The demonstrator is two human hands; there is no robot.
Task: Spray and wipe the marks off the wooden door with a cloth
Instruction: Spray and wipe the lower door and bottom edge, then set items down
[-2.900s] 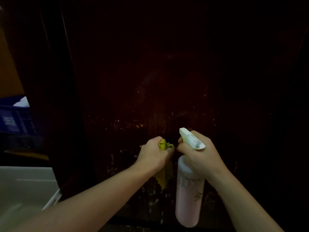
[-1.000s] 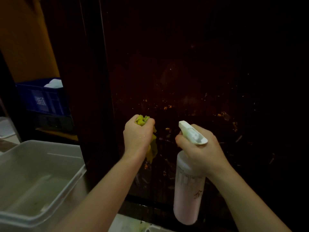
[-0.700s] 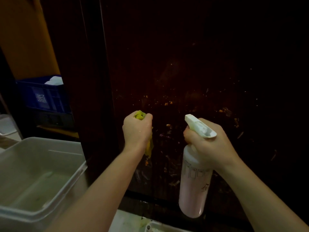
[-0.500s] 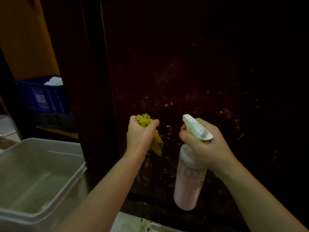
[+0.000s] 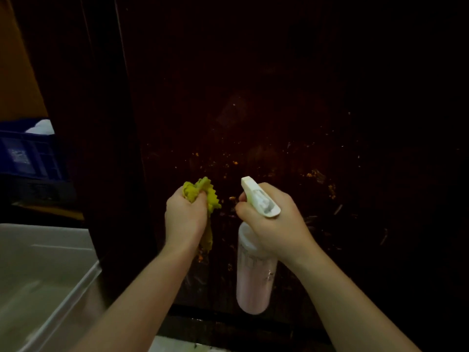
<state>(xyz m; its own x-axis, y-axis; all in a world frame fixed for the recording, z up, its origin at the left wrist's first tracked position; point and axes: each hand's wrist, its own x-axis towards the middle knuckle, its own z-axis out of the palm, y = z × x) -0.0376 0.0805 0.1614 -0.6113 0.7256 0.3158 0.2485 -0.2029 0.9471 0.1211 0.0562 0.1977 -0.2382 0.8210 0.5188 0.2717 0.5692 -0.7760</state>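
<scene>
A dark wooden door fills the view, speckled with orange and pale marks across its lower half. My left hand is closed around a bunched yellow cloth, which sticks out above my fist and hangs down below it, close to the door. My right hand grips the neck of a spray bottle with pink liquid; its white nozzle points up and to the left at the door, right of the cloth.
A translucent plastic tub stands at the lower left beside the door frame. Behind it sits a blue crate with something white inside. A pale floor edge shows under the door.
The view shifted left since the earliest frame. My left hand moved the cloth leftward and up and regripped it, so more cloth shows above the fist. The bottle stayed beside it, shifting slightly.
</scene>
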